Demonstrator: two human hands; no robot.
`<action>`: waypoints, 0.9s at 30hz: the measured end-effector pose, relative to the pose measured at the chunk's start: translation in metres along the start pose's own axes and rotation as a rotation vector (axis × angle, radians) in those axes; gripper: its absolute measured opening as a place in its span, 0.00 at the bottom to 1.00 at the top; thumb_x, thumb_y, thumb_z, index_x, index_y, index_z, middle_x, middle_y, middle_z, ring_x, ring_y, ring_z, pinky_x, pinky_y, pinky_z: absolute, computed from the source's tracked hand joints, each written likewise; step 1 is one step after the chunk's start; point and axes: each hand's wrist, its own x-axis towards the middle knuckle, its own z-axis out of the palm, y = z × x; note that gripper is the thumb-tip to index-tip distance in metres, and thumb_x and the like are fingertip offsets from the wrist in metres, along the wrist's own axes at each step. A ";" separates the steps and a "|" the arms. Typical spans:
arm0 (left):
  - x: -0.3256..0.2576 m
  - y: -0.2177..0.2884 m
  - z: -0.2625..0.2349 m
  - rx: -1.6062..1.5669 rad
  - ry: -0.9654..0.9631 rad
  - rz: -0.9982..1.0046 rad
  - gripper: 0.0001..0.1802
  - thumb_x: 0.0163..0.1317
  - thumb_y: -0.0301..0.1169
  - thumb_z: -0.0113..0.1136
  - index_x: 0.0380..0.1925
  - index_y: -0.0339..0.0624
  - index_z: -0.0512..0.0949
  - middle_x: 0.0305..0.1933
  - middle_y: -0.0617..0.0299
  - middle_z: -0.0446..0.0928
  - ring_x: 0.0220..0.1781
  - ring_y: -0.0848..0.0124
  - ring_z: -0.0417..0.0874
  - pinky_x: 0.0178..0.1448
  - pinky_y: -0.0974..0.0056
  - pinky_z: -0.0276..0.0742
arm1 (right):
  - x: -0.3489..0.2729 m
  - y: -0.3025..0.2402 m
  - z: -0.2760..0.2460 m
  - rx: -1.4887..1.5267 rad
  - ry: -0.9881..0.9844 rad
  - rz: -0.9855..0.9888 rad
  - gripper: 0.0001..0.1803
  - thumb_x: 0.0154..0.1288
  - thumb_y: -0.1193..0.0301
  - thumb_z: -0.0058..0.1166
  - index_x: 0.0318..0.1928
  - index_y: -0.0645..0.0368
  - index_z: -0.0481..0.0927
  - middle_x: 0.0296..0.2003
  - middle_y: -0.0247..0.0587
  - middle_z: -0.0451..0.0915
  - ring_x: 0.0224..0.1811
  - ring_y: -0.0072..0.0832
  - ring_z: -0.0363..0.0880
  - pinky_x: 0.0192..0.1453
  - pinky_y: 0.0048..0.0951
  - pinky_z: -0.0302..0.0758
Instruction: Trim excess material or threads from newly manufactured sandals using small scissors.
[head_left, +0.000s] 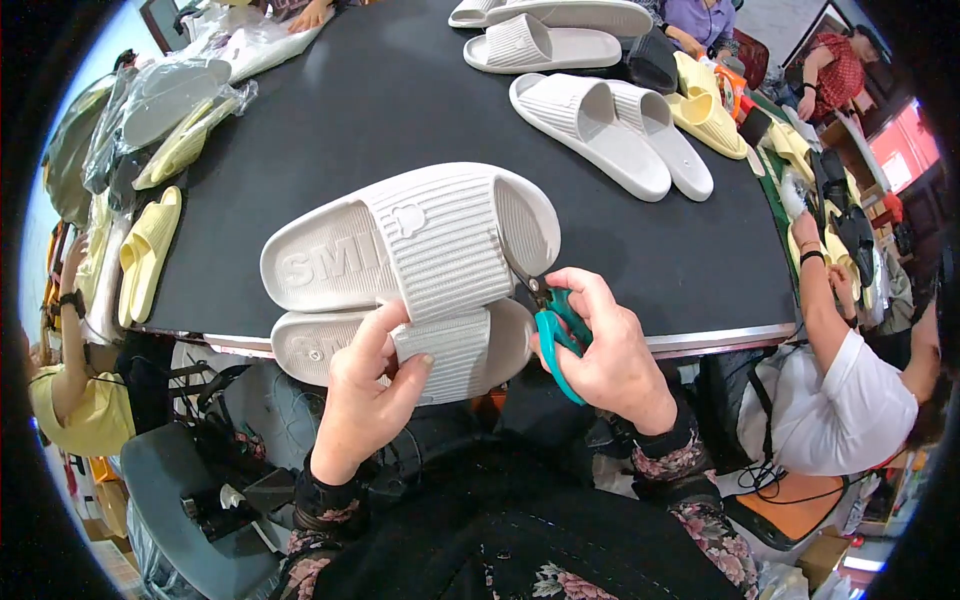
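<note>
Right hand [615,350] here is closed round scissors with looped teal plastic handles and dark metal blades [545,328], pointing away from me, up and left of my knuckles. The blades reach the toe-side edge of the strap on a light grey moulded slipper with a raised round emblem [445,250], just left of that grip and a bit beyond it. Whether the blades are parted, I can't make out.

Left hand [370,390] is half curled, thumb on the ribbed strap of a matching light grey slipper nearer me [455,352], forefinger up by the emblem slipper's edge (how hard I'm squeezing, or what the tucked fingers do, I can't tell). That nearer slipper juts past the edge of the matte black table [400,110].

Looks like a strap-edge trim to me, so my two cents: use just the tips, lay the blades along the edge instead of jabbing in, and take tiny snips so the soft-looking strap doesn't get nicked. I'd brace the emblem slipper more firmly from the left, thumb well clear of the cutting line. Another light grey pair [600,125] sits well beyond my right hand.
</note>
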 end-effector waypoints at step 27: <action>0.000 -0.001 0.000 0.074 -0.079 0.024 0.24 0.52 0.17 0.57 0.52 0.35 0.69 0.21 0.55 0.75 0.22 0.74 0.76 0.28 0.69 0.71 | 0.006 0.009 -0.001 0.117 0.059 0.002 0.25 0.57 0.74 0.58 0.54 0.62 0.65 0.38 0.54 0.78 0.39 0.41 0.81 0.42 0.35 0.76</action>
